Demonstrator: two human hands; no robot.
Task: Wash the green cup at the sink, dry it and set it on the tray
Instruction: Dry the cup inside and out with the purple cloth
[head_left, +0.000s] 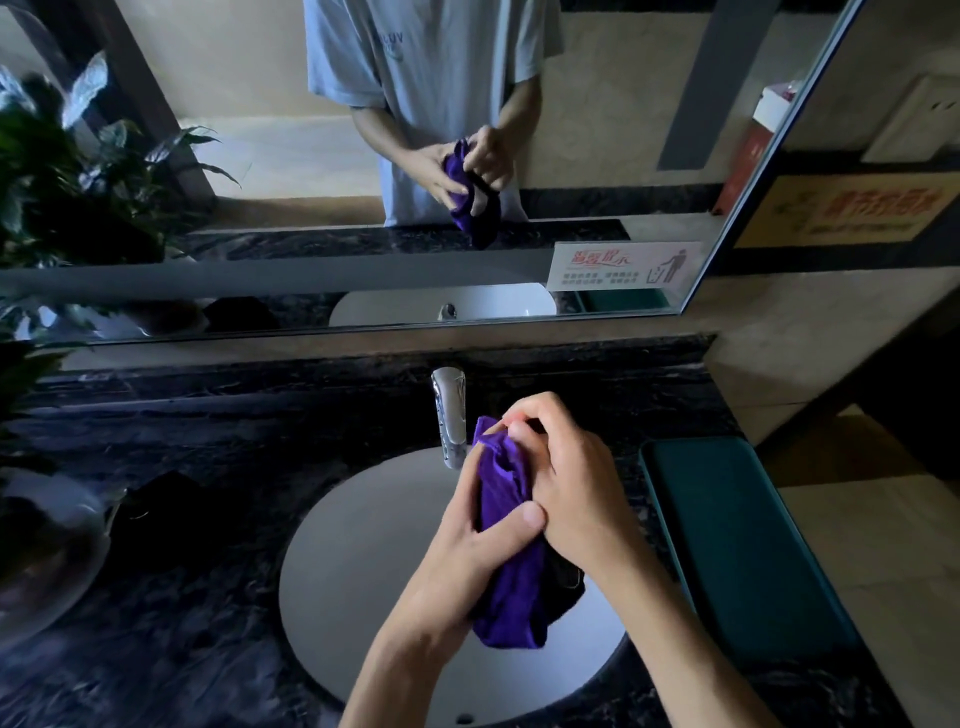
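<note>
Potted plant (78, 171) at nine to ten o'clock, leaves over the dark marble desk (208, 441), set well apart from the work. Beneath it, at eight o'clock, a glass bowl (47, 551), too dim to read the contents. White sink (363, 545) at the centre, chrome faucet (449, 415) at twelve o'clock of the basin, no water seen running. Over the basin, left hand (467, 540) wrapped around a purple cloth (506, 561), thumb pressed across the front; probably held above the sink so drips fall into it. Right hand (566, 478) just beside at three o'clock of the cloth, fingers (524, 415) curled over the cloth's top and clenched on it, seemingly pushing fabric down inside. Green cup not visible as such: only a dark shape (566, 577) at the cloth's lower right edge, likely the cup bundled within, so held between both hands over the sink. Judged the drying step, washing behind, placing not yet done. Green tray (737, 545) at three o'clock on the desk, near the sink for a short carry. Mirror (311, 156) at twelve o'clock showing the same grip from the front. Small notice card (623, 265) at one o'clock on the mirror's lower edge.
</note>
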